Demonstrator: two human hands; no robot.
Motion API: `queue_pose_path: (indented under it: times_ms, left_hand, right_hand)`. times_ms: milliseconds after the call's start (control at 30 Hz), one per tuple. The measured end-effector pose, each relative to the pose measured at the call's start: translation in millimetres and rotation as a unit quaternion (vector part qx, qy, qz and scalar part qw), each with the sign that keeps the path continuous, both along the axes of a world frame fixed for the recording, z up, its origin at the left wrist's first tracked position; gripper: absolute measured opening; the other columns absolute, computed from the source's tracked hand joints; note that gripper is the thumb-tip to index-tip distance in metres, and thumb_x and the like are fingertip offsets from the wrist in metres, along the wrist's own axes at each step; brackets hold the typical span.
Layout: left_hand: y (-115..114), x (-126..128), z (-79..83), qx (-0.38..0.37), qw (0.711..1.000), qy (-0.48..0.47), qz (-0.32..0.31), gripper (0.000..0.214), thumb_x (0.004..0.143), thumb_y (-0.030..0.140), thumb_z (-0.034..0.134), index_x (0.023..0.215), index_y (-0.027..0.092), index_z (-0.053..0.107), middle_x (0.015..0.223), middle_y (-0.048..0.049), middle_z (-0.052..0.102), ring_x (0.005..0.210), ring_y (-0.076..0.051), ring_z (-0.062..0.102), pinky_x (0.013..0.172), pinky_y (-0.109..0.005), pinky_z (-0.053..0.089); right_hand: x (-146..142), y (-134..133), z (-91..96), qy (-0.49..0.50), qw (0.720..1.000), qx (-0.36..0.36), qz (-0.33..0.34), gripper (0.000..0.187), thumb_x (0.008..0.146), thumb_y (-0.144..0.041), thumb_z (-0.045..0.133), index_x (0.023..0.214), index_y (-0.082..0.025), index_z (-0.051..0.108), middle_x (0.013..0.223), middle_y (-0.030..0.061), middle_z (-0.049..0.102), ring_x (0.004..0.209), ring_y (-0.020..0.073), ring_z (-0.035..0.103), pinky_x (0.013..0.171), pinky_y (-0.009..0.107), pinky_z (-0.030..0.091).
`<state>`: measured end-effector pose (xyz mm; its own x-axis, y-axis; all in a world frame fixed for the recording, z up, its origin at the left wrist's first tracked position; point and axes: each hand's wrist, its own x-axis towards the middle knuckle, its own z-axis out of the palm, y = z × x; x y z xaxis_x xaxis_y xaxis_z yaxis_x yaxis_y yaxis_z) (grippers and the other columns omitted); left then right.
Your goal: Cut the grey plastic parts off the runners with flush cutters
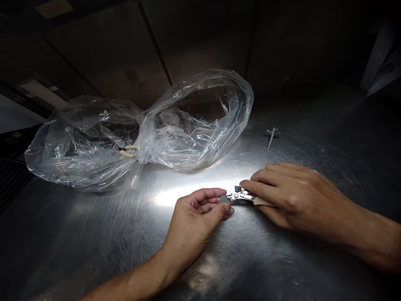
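A pair of small steel pliers [241, 195] lies close to the middle of the stainless steel counter [94, 234], nearer the edge by the person than the far edge, with its silver head pointing left and its pale tan grip [263, 202] running under the right hand [291, 196]. The right hand is narrowly closed over that grip, fingers curled on top and thumb tucked out of sight, pressing the tool toward the steel. The left hand [196, 213] is closed in a tight pinch on a small dark grey block [223, 199], holding it between thumb and fingertips, just touching or just beside the pliers' nose; which it is, I cannot tell. A second dark block [237, 189] sits at the far side of the silver head, touching it.

Toward the far edge, left of the hands, a large clear plastic bag [188, 125] lies slumped in two puffy lobes, pinched in between them. Cream-handled cutters [127, 150] show at that pinch, partly veiled by the plastic. Well to the right, near the far edge, a small pointed steel piece [272, 136] lies alone on the counter. A dark slotted panel [12, 184] runs along the counter's left edge.
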<state>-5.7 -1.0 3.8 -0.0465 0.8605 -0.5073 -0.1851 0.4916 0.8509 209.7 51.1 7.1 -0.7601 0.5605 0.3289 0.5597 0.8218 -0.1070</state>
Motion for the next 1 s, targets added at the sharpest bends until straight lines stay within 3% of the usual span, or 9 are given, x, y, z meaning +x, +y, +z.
queue_pose_path:
  times_ms: [433,700,1000]
  left_hand:
    - [-1.6,0.8,0.4,0.010,1.000,0.010,-0.006,0.031,0.066,0.022,0.087,0.094,0.014,0.077,0.075,-0.0028,0.074,0.069,-0.013,0.071,0.071,-0.022,0.058]
    - [-0.5,1.4,0.1,0.007,1.000,0.015,-0.001,0.031,0.065,0.023,0.088,0.093,0.014,0.077,0.074,-0.0032,0.074,0.068,-0.014,0.071,0.072,-0.025,0.060]
    - [-0.5,2.3,0.9,0.000,1.000,-0.003,0.008,0.029,0.066,0.019,0.087,0.092,0.013,0.077,0.073,-0.0019,0.073,0.067,-0.013,0.072,0.070,-0.021,0.060]
  right_hand:
    - [-1.2,-1.9,-0.8,-0.010,1.000,0.021,-0.007,0.023,0.098,-0.020,0.048,0.108,-0.020,0.070,0.086,0.0038,0.069,0.074,0.0190,0.060,0.067,0.032,0.038]
    - [-3.0,-2.4,-0.8,-0.022,0.996,0.081,-0.004,0.024,0.096,-0.014,0.046,0.102,-0.018,0.069,0.077,0.0023,0.066,0.065,0.0174,0.054,0.062,0.032,0.033]
    - [-1.8,-0.6,-4.3,-0.018,0.998,0.059,0.006,0.023,0.098,-0.015,0.046,0.101,-0.019,0.069,0.073,0.0005,0.063,0.065,0.0174,0.054,0.062,0.032,0.033]
